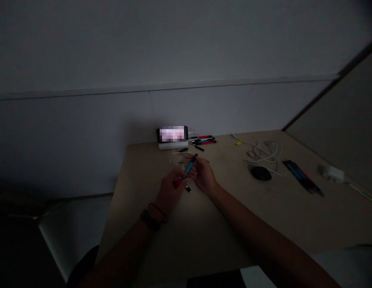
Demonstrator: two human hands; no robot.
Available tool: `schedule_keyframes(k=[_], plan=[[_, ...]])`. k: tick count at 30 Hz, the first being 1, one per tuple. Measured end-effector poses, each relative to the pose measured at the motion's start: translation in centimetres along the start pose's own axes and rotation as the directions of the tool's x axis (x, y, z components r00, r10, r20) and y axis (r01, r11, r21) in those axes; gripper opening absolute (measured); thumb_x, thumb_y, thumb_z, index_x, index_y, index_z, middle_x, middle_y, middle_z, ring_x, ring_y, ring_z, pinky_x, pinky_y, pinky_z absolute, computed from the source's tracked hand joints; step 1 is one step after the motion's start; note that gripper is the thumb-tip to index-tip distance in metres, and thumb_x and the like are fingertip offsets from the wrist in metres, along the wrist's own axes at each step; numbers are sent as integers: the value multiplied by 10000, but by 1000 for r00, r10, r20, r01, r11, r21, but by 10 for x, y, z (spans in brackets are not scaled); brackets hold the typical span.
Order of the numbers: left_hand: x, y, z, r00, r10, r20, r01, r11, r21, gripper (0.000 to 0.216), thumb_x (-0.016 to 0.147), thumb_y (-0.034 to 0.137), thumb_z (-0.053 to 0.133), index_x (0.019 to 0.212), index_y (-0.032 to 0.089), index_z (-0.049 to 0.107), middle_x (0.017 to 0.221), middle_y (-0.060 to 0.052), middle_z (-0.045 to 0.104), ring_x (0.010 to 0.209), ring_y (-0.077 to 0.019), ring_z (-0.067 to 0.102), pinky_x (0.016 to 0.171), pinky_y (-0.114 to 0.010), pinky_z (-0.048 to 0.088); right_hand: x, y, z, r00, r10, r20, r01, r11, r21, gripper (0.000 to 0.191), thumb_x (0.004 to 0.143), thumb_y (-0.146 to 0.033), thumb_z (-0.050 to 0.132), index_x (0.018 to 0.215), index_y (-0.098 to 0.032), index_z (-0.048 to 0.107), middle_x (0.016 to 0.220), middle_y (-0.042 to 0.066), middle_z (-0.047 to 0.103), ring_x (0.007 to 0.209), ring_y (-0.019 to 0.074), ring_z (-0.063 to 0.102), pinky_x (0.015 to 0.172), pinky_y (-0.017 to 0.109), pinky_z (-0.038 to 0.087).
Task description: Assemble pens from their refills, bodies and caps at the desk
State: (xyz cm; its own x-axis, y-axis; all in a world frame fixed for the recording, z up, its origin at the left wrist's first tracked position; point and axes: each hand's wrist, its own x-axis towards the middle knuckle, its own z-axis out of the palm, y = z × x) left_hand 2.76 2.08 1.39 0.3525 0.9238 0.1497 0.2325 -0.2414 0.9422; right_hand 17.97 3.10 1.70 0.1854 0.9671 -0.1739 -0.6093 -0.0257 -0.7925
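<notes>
Both my hands meet over the middle of a beige table [222,224] in dim light. They hold a blue pen [189,168] with a red lower end between them. My left hand [170,191] is closed on the red end, and a dark band sits on its wrist. My right hand [204,175] is closed around the upper blue part, whose black tip points away from me. A small black part [188,189] lies on the table just below the hands. Small loose pen pieces [180,151] lie a little beyond them.
A phone [172,134] with a lit screen leans at the table's far edge on a white block. More red and blue pens [204,140] lie beside it. To the right are white cables [265,154], a black round object [260,173], a pen bundle [302,177] and a white adapter [332,173].
</notes>
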Motion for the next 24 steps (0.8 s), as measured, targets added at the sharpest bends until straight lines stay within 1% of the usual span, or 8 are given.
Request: schedule_keyframes(k=[3,6,8,11,13,15,19,24], plan=[[4,-2,-1,997,-56,-55,48,989,-139,228,913,337,638,1106,217,614,933,-44,746,830,-161,704,764,-275,529,2,-8,-3,1000,30,-7,-29,985,170,201,850,-334,570,834,-176,693,548,-30,445,436,89,317,409,215,302],[7,-4,-3,992,-93,-89,76,980,-183,316,929,329,622,1216,196,607,921,-66,769,876,-177,719,838,-303,532,4,-10,-8,999,50,20,-53,969,242,172,813,-262,544,803,-172,691,554,-12,470,433,93,326,403,217,308],[9,-7,-5,987,-103,-121,80,979,-186,362,930,333,620,1255,174,619,935,-82,772,892,-176,716,846,-307,531,6,-7,-12,999,47,19,-50,970,237,158,772,-192,546,811,-169,697,562,1,508,439,99,373,413,219,347],[10,-12,-7,983,-99,-152,69,980,-187,402,945,367,596,1290,164,629,947,-89,770,894,-175,712,811,-303,542,11,0,-20,999,46,-19,-42,981,190,240,687,-63,542,835,-159,704,617,24,602,475,112,492,442,222,428],[10,-16,-7,985,-91,-146,65,982,-176,397,955,410,573,1265,176,657,920,-77,764,860,-176,710,766,-299,553,15,4,-24,998,40,-41,-32,984,175,309,661,-8,533,872,-154,706,725,61,692,547,131,598,501,235,509],[10,-18,-8,987,-79,-138,57,985,-160,395,958,448,556,1221,183,686,877,-66,752,823,-176,707,725,-290,558,16,7,-25,998,39,-50,-31,987,160,361,674,28,532,935,-155,702,878,103,754,686,158,700,602,257,580],[10,-15,-9,986,-46,-160,23,990,-143,370,952,449,560,1158,182,713,874,-61,745,816,-171,701,728,-281,561,14,6,-20,996,55,-67,-46,991,127,332,794,6,588,1057,-180,668,1071,128,771,956,205,755,752,327,629],[10,-5,-16,979,-72,-193,44,988,-147,314,933,345,582,1139,154,722,961,-77,761,927,-181,705,880,-309,540,13,3,-20,998,36,-44,-32,996,81,168,892,-167,695,1057,-165,668,1053,145,778,934,213,771,777,325,637]])
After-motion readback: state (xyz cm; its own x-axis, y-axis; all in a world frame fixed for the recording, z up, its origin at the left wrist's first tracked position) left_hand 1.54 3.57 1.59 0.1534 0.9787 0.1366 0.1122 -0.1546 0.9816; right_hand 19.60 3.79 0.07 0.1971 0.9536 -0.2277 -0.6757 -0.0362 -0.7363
